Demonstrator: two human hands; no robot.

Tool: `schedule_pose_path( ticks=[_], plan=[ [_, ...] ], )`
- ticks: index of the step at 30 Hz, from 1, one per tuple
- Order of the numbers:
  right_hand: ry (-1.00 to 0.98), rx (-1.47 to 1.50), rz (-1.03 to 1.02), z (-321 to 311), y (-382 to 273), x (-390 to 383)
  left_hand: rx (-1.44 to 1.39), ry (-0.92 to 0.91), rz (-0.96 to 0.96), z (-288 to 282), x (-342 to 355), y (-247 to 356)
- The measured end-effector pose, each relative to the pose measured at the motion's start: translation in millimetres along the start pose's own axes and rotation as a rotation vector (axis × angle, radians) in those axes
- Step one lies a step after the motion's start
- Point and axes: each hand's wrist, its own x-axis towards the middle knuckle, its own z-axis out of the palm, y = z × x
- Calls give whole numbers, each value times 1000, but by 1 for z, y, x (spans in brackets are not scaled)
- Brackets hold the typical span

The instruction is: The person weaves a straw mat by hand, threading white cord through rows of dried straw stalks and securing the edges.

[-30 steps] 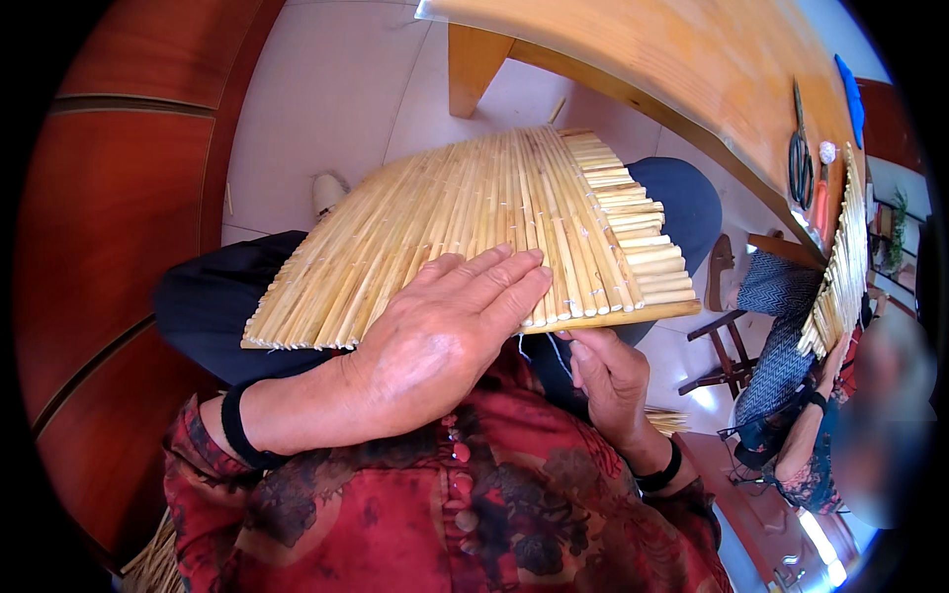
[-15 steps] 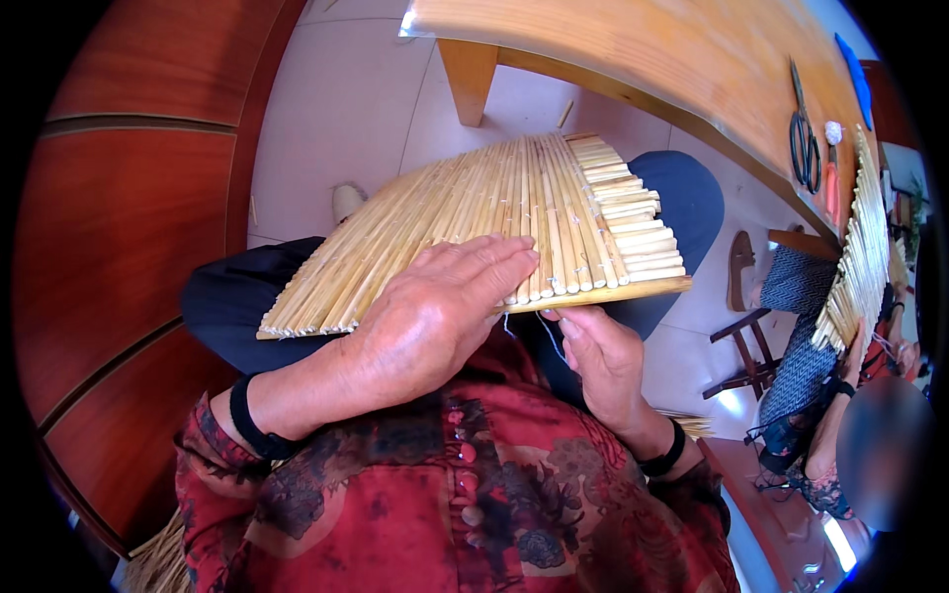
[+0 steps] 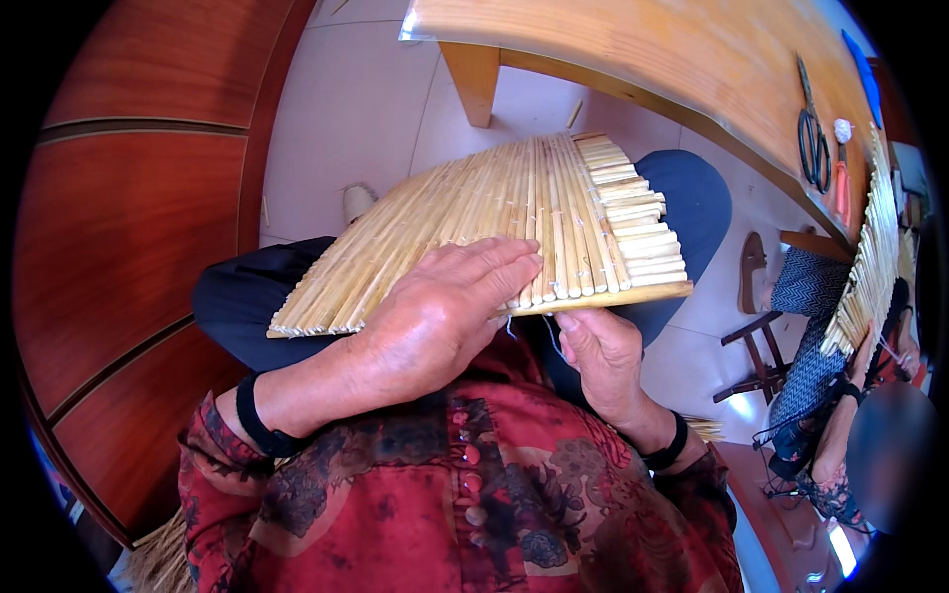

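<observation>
L hand (image 3: 430,301) lies flat on stalk mat (image 3: 445,198), fingers tog.; R hand (image 3: 607,358) curls at edge nr thread (image 3: 555,340), grip unclear; steady L pressure prob. helps.

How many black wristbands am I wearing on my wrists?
2: a left wristband near your left hand, a right wristband near your right hand, each around the wrist. Sleeves may hide more.
</observation>
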Motion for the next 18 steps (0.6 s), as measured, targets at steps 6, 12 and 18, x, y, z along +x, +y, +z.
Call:
schedule_pose_path(
  ticks=[6, 12, 18],
  plan=[
    [4, 4, -22, 0, -1, 7, -70, -9, -34, 0, 0, -4],
    [-59, -94, 43, -13, -2, 9, -31, 51, -5, 5, 4, -2],
    [66, -402, -120, -18, -13, 13, 39, 33, -36, 4, 6, 5]
  ],
)
